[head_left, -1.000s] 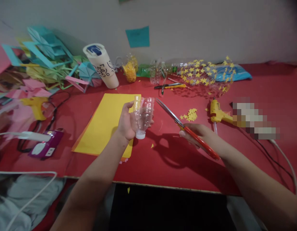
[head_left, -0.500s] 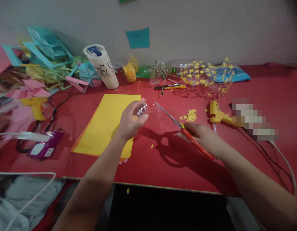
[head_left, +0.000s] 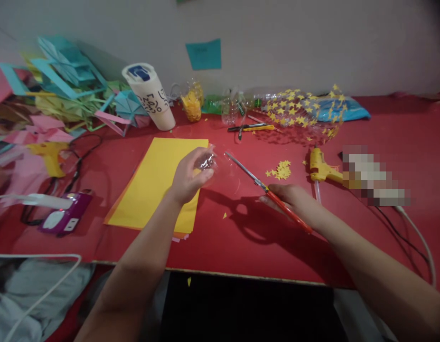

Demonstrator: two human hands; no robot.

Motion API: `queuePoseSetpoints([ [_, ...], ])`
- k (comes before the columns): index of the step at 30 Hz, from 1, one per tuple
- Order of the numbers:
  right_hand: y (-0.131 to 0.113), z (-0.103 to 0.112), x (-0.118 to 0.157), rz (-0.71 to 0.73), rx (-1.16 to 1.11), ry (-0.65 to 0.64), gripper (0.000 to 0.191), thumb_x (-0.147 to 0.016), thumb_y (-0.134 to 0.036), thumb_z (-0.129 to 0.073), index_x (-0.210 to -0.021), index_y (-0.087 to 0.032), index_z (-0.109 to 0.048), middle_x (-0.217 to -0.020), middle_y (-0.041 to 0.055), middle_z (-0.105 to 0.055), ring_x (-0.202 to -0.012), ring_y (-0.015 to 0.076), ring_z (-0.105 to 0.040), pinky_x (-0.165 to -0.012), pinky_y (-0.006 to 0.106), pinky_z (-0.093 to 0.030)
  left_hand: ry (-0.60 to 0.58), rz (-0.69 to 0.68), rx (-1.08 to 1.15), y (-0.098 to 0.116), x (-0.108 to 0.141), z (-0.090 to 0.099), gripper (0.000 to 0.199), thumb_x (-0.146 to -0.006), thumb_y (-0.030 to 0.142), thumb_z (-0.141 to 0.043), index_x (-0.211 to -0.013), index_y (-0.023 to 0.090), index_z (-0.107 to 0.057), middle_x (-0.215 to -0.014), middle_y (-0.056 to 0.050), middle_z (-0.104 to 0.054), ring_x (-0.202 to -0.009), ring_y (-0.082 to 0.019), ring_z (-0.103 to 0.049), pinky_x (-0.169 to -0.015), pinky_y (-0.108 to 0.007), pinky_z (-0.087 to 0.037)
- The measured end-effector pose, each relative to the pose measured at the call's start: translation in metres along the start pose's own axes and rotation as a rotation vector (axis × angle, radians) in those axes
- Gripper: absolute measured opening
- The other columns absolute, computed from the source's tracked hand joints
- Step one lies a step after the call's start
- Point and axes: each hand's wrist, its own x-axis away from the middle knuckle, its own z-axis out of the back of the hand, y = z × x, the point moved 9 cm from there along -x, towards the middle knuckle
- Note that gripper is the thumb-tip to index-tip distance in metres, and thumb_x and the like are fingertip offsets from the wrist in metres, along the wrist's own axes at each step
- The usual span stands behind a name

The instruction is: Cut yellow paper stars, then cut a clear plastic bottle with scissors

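My left hand (head_left: 191,175) is closed around a clear plastic bottle piece (head_left: 207,162), held just above the right edge of a stack of coloured paper (head_left: 163,178) with a yellow sheet on top. The see-through outline of the piece is hard to make out. My right hand (head_left: 293,202) grips red-handled scissors (head_left: 276,194). Their blades point up and left, with the tips at the right side of the clear plastic. Whether the tips touch it I cannot tell. Small yellow paper stars (head_left: 281,169) lie in a pile beyond my right hand.
Yellow glue guns lie at right (head_left: 321,168) and left (head_left: 51,154). A white tumbler (head_left: 152,99), a cup of yellow pieces (head_left: 191,105), clear bottles and a star-covered plastic form (head_left: 298,109) line the wall. A purple power adapter (head_left: 66,213) and cables sit at left.
Both hands, the clear plastic and the scissors have shifted slightly left. The scissors have turned a little, so their handles look narrower. The view itself has moved slightly.
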Motion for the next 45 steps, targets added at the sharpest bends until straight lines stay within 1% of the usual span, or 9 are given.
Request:
queuePoseSetpoints([
  [4, 0.005, -0.002, -0.002, 0.017, -0.037, 0.027, 0.061, -0.084, -0.082, -0.032, -0.063, -0.025, -0.038, -0.053, -0.0032, -0.038, -0.05, 0.0132, -0.033, -0.052, 0.029, -0.029, -0.018, 0.057, 0.174, -0.006, -0.002, -0.003, 0.048, -0.071, 0.061, -0.065, -0.095, 0.02, -0.063, -0.087, -0.004, -0.063, -0.08, -0.018, -0.061, -0.072, -0.034, -0.052],
  [9, -0.003, 0.001, 0.001, -0.003, -0.054, -0.027, 0.063, -0.081, -0.085, -0.03, -0.063, -0.024, -0.038, -0.056, -0.0025, -0.041, -0.052, 0.0132, -0.035, -0.052, 0.029, -0.03, -0.062, 0.139, 0.323, -0.008, -0.002, -0.011, 0.046, -0.069, 0.06, -0.066, -0.091, 0.02, -0.063, -0.078, -0.002, -0.061, -0.068, -0.014, -0.058, -0.061, -0.029, -0.049],
  [14, -0.009, 0.0, 0.004, -0.033, -0.114, -0.077, 0.064, -0.078, -0.086, -0.032, -0.062, -0.024, -0.037, -0.056, -0.003, -0.039, -0.052, 0.0128, -0.035, -0.05, 0.028, -0.03, -0.089, 0.194, 0.352, -0.008, -0.001, -0.021, 0.044, -0.066, 0.058, -0.068, -0.086, 0.019, -0.064, -0.074, 0.0, -0.06, -0.064, -0.012, -0.056, -0.061, -0.027, -0.048],
  [19, -0.005, 0.0, 0.001, -0.011, -0.211, -0.044, 0.065, -0.076, -0.087, -0.038, -0.059, -0.024, -0.037, -0.053, -0.0047, -0.034, -0.05, 0.0118, -0.033, -0.049, 0.028, -0.03, -0.079, 0.233, 0.389, -0.01, 0.0, -0.022, 0.042, -0.064, 0.054, -0.071, -0.086, 0.018, -0.065, -0.073, 0.0, -0.061, -0.061, -0.012, -0.056, -0.059, -0.027, -0.046],
  [25, -0.002, 0.001, -0.002, -0.006, -0.163, -0.035, 0.065, -0.077, -0.086, -0.038, -0.058, -0.024, -0.041, -0.053, -0.0041, -0.036, -0.051, 0.0122, -0.032, -0.049, 0.028, -0.03, -0.094, 0.267, 0.436, -0.016, 0.0, -0.02, 0.04, -0.065, 0.052, -0.068, -0.084, 0.017, -0.067, -0.07, -0.001, -0.062, -0.06, -0.012, -0.057, -0.056, -0.026, -0.044],
  [32, 0.002, -0.005, 0.002, -0.035, -0.145, -0.063, 0.065, -0.077, -0.087, -0.038, -0.063, -0.024, -0.039, -0.058, -0.0046, -0.034, -0.054, 0.012, -0.03, -0.05, 0.028, -0.028, -0.175, 0.384, 0.605, -0.019, 0.004, -0.036, 0.04, -0.063, 0.053, -0.063, -0.081, 0.018, -0.068, -0.071, -0.004, -0.067, -0.064, -0.016, -0.061, -0.056, -0.028, -0.048],
  [37, 0.0, -0.006, 0.001, -0.023, -0.184, -0.07, 0.064, -0.078, -0.085, -0.041, -0.061, -0.023, -0.039, -0.058, -0.0044, -0.034, -0.054, 0.012, -0.032, -0.05, 0.028, -0.028, -0.208, 0.394, 0.626, -0.021, 0.005, -0.039, 0.037, -0.065, 0.052, -0.062, -0.082, 0.02, -0.069, -0.072, -0.005, -0.069, -0.065, -0.018, -0.064, -0.055, -0.03, -0.051],
  [42, -0.002, -0.003, -0.002, -0.009, -0.153, -0.053, 0.066, -0.077, -0.086, -0.04, -0.059, -0.023, -0.043, -0.054, -0.0039, -0.037, -0.051, 0.0122, -0.033, -0.048, 0.027, -0.029, -0.205, 0.403, 0.616, -0.025, 0.007, -0.034, 0.041, -0.068, 0.058, -0.058, -0.078, 0.02, -0.069, -0.073, -0.007, -0.07, -0.063, -0.018, -0.065, -0.053, -0.031, -0.052],
  [45, -0.004, -0.001, -0.002, 0.0, -0.174, -0.05, 0.067, -0.075, -0.087, -0.04, -0.057, -0.023, -0.04, -0.052, -0.0047, -0.034, -0.05, 0.0115, -0.032, -0.048, 0.027, -0.028, -0.235, 0.423, 0.64, -0.026, 0.008, -0.034, 0.049, -0.069, 0.064, -0.058, -0.085, 0.019, -0.069, -0.073, -0.007, -0.07, -0.061, -0.018, -0.064, -0.052, -0.032, -0.052],
])
